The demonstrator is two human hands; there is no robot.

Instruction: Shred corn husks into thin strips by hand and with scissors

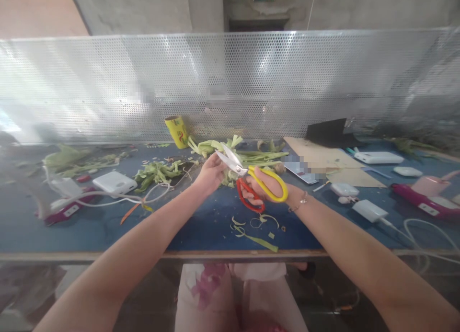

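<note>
My right hand (268, 188) grips scissors (251, 178) with one yellow and one red handle loop, fingers through the loops, blades apart and pointing up-left. My left hand (210, 171) is closed just left of the blade tips, pinching something small and pale that I cannot make out. Both hands hover over a blue table (201, 226). Green leaves and stalks (247, 157) lie just behind the hands. Thin green trimmings (257, 231) are scattered on the table in front of them.
A yellow can (177, 130) leans against the perforated metal screen (230, 83). More leaf scraps (158, 171) lie at left with a white power bank (114, 182) and cables. Cardboard (323, 162), white chargers (370, 210) and a pink device (424, 200) sit at right.
</note>
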